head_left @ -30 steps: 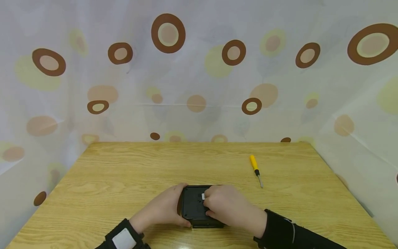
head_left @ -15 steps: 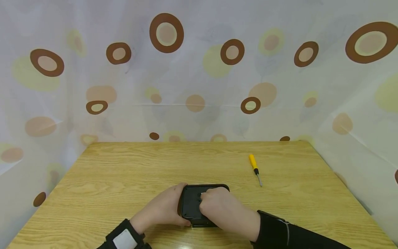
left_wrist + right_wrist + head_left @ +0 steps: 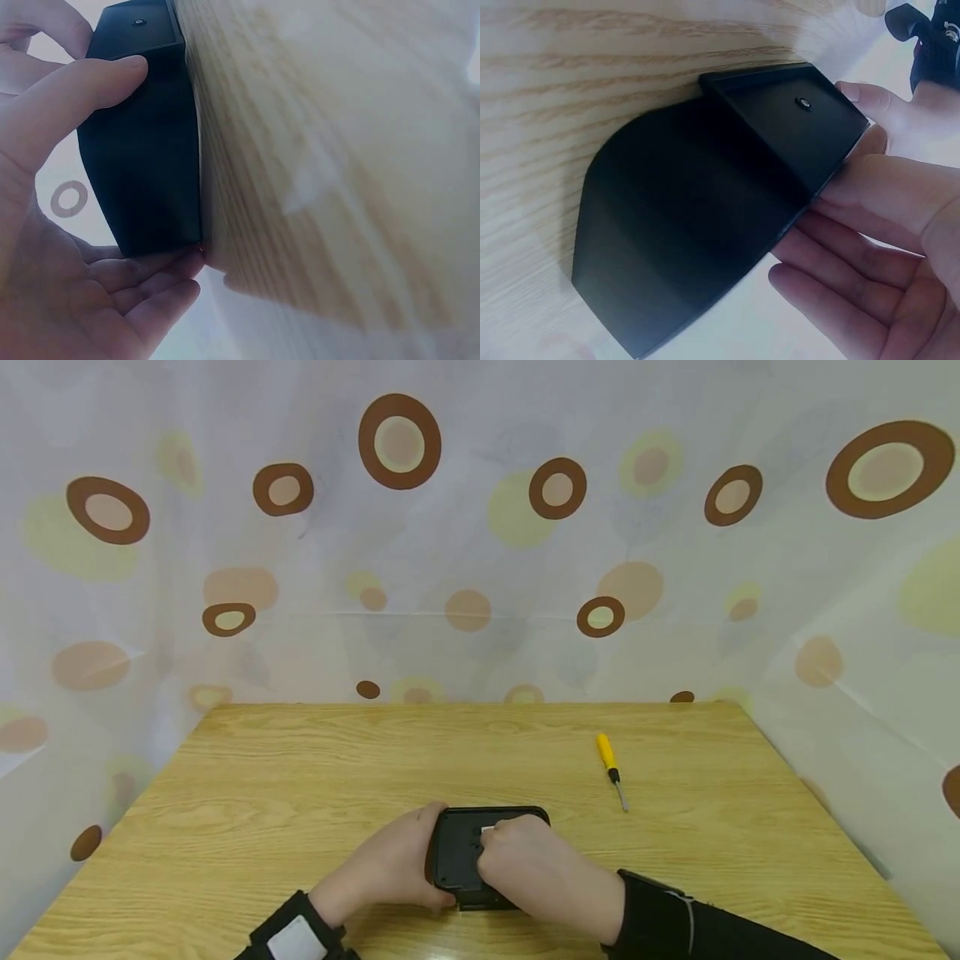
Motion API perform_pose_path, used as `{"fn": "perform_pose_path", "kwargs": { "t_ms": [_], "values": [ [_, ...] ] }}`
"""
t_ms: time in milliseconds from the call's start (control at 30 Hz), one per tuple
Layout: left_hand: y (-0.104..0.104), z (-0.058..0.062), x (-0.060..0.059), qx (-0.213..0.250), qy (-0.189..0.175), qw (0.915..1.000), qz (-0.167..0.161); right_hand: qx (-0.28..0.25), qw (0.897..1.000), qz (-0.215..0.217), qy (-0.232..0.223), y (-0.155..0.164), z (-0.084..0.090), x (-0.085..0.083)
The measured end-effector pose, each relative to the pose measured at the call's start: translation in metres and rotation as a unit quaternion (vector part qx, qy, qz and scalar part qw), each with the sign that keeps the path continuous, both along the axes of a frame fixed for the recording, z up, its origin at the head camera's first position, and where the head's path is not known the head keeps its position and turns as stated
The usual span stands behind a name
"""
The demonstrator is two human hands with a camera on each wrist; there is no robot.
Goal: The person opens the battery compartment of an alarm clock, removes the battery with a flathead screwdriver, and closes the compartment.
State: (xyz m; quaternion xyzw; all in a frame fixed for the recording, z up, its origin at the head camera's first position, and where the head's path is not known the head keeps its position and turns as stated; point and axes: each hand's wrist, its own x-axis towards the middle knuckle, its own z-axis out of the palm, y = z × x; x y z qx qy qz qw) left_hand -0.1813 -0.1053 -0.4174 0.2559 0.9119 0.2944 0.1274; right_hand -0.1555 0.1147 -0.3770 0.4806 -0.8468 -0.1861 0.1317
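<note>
A black, rounded-corner plastic case [image 3: 456, 852] lies on the table in the head view, its broad face up, with a small white label [image 3: 487, 829] on it. My left hand [image 3: 401, 860] grips its left end, thumb on the near side and fingers round the far side. The left wrist view shows that thumb [image 3: 112, 84] pressed on the black side wall. My right hand [image 3: 536, 870] bends over the upper face, its fingertips hidden there in the head view. In the right wrist view its fingers [image 3: 840, 292] lie along the case's upper edge; I cannot tell what they pinch.
A screwdriver [image 3: 612, 772] with a yellow handle lies on the wooden table [image 3: 337, 760], behind and right of the case. A pale curtain with brown circles [image 3: 399, 442] hangs behind the table and at both sides.
My right hand has shifted slightly left over the case, uncovering its far right corner and covering more of the face's middle. The left hand keeps its grip.
</note>
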Motion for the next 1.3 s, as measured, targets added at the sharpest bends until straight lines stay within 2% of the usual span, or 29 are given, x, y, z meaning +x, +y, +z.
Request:
{"fn": "perform_pose_path", "kwargs": {
  "t_ms": [400,567,767,1300],
  "values": [
    [0.000,0.000,-0.002,0.009,-0.006,0.9999,-0.006,0.011,1.000,0.005,0.027,-0.001,-0.001,0.003],
    [0.000,0.001,-0.001,0.009,-0.004,0.9999,-0.004,-0.004,0.999,0.000,0.036,0.000,-0.003,0.007],
    [0.001,0.000,0.000,0.007,-0.004,1.0000,0.002,-0.024,0.997,0.004,0.073,-0.001,-0.007,0.009],
    [0.001,-0.002,-0.002,0.016,-0.007,0.9998,0.000,-0.036,0.993,-0.010,0.112,-0.002,-0.006,0.007]
  ]
}}
